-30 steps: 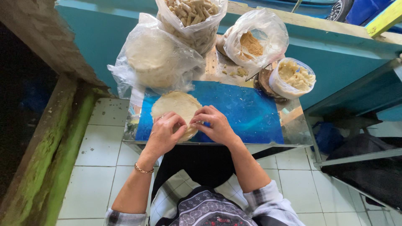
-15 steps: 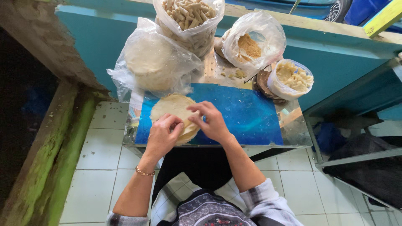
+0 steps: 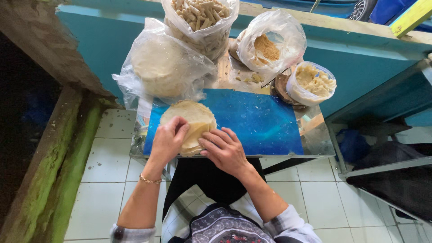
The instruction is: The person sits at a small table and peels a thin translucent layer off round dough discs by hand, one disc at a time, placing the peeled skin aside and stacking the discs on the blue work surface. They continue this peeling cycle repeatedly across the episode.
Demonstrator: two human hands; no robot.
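Right hand [image 3: 223, 150]: moved from the wrapper's upper edge a second ago down to its near edge; fingers [image 3: 211, 140] extended, nearly flat, pressing the near-right rim, nothing gripped. The folding looks under way.
Left hand [image 3: 168, 140]: position unchanged; fingers curled loosely over the near-left rim, pinching the edge.
Round pale wrapper [image 3: 191, 119]: lying on the blue board [image 3: 261, 121], left end.
Beyond: bag of stacked wrappers [image 3: 157, 67], bag of finished rolls [image 3: 200, 15], bag of crumbs [image 3: 267, 45], tub of filling [image 3: 312, 81].
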